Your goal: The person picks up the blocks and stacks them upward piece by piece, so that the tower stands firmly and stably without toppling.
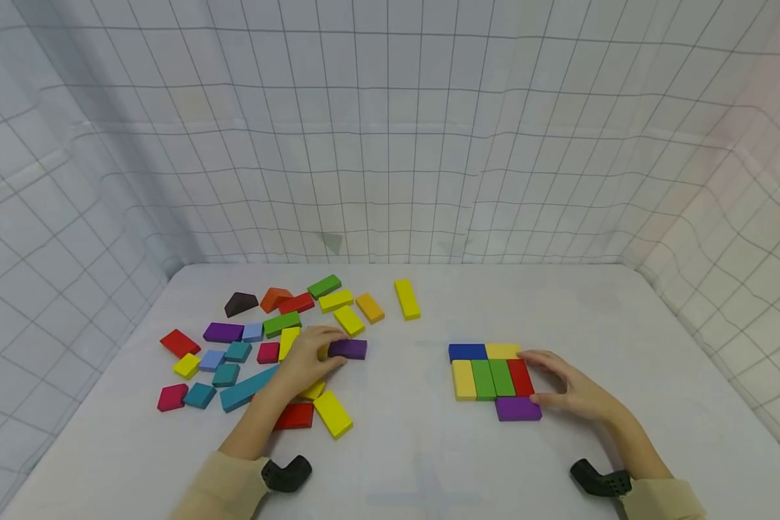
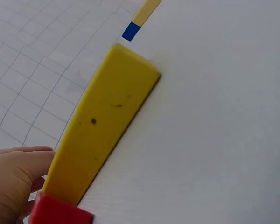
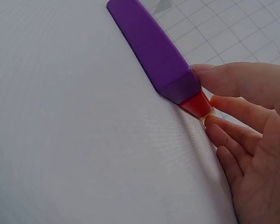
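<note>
My left hand (image 1: 307, 363) is among the loose blocks on the left, pinching a purple block (image 1: 348, 349) between thumb and fingers. In the left wrist view, a large yellow block (image 2: 102, 121) hides part of that hand (image 2: 11, 182). On the right, flat blocks lie edge to edge: a blue block (image 1: 467, 352), cream blocks (image 1: 464, 380), green blocks (image 1: 492, 380), a red block (image 1: 521, 378) and a purple block (image 1: 518, 409) in front. My right hand (image 1: 575, 390) rests at this group's right side, fingertips near the cream end, thumb touching the purple block's corner (image 3: 151, 46).
Several loose blocks lie left, including a long teal block (image 1: 248, 390), a dark block (image 1: 240, 304) and red ones (image 1: 294, 417). A yellow block (image 1: 407, 299) lies apart near the back middle. Gridded white curtains (image 1: 390, 144) surround the white table (image 1: 416, 448).
</note>
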